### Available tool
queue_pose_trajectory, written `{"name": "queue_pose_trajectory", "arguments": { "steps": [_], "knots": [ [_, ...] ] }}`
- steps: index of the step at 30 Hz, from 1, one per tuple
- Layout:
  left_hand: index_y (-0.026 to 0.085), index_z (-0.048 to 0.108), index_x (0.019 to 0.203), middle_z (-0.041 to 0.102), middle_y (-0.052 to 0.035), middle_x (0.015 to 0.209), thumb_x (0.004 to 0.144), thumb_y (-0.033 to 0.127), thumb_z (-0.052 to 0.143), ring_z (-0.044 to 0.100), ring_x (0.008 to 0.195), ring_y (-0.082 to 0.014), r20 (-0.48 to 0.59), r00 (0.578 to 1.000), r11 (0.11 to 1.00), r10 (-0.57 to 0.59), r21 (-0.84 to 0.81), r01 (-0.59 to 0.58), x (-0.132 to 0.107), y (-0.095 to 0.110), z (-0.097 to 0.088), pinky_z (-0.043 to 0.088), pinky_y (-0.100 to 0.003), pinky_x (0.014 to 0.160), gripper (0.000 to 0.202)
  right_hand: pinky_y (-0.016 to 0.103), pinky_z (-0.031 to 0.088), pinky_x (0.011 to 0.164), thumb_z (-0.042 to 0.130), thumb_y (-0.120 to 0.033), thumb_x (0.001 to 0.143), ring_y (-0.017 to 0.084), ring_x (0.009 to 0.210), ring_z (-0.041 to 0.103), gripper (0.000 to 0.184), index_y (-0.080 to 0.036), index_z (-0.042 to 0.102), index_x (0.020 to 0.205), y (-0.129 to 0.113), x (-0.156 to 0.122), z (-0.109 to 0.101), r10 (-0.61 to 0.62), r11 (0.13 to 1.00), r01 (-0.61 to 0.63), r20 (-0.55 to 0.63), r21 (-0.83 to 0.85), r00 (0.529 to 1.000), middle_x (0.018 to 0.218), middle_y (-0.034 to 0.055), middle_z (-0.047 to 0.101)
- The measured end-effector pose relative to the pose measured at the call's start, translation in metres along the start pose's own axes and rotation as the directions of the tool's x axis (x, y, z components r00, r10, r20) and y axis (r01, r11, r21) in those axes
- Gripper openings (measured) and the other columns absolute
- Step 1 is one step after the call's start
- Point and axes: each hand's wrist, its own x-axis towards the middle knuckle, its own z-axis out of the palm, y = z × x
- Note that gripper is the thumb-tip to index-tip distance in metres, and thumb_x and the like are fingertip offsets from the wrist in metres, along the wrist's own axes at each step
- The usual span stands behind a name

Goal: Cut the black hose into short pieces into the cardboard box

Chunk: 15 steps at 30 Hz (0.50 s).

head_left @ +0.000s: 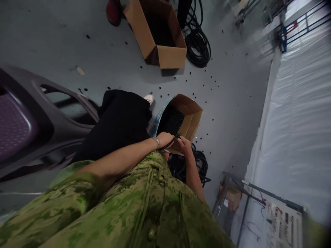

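Note:
My left hand [165, 139], with a bracelet at the wrist, is closed around a thin black cable [168, 145]. Close beside it my right hand [184, 144] has its fingers pinched at the cable's end, where small dark details are too fine to make out. Both hands are over the near edge of an open cardboard box [192, 120]. Many small black pieces [172, 119] fill part of that box. Below my right hand, on the floor, a coil of black cable [201, 163] lies partly hidden by my forearm.
Another open cardboard box [172, 57] of dark pieces stands ahead, beside a second black cable coil [198, 48]. Small black bits are scattered over the grey floor [227, 113]. A plastic chair [69, 103] is at left; a metal frame [245, 193] and white sheeting [297, 131] are at right.

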Motion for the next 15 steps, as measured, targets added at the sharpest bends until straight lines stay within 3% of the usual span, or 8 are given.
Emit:
{"name": "queue_pose_trajectory", "arguments": {
  "steps": [7,15],
  "knots": [
    [0.009,0.072,0.102,0.074,-0.0207,0.096,0.092,0.032,0.050,0.072,0.093,-0.0303,-0.081,0.997,1.000,0.003,-0.026,-0.005,0.0030,0.0000,0.0042,0.051,-0.034,0.081,0.034,0.026,0.046,0.073,0.041,-0.041,0.094,0.020,0.079,0.061,0.032,-0.021,0.066,0.090,-0.0012,0.0027,-0.0013,0.007,0.998,-0.011,-0.051,-0.064,0.999,0.079,0.0036,0.068],
    [0.009,0.073,0.101,0.075,-0.0209,0.097,0.092,0.030,0.049,0.072,0.091,-0.0291,-0.063,0.998,1.000,0.001,0.007,-0.001,-0.0005,0.0039,-0.0006,0.052,-0.032,0.078,0.034,0.025,0.043,0.069,0.041,-0.039,0.096,0.019,0.074,0.060,0.032,-0.022,0.067,0.089,0.0038,0.0042,0.0001,0.031,0.975,-0.042,-0.050,-0.219,0.998,0.076,0.0031,0.069]
  ]
}}
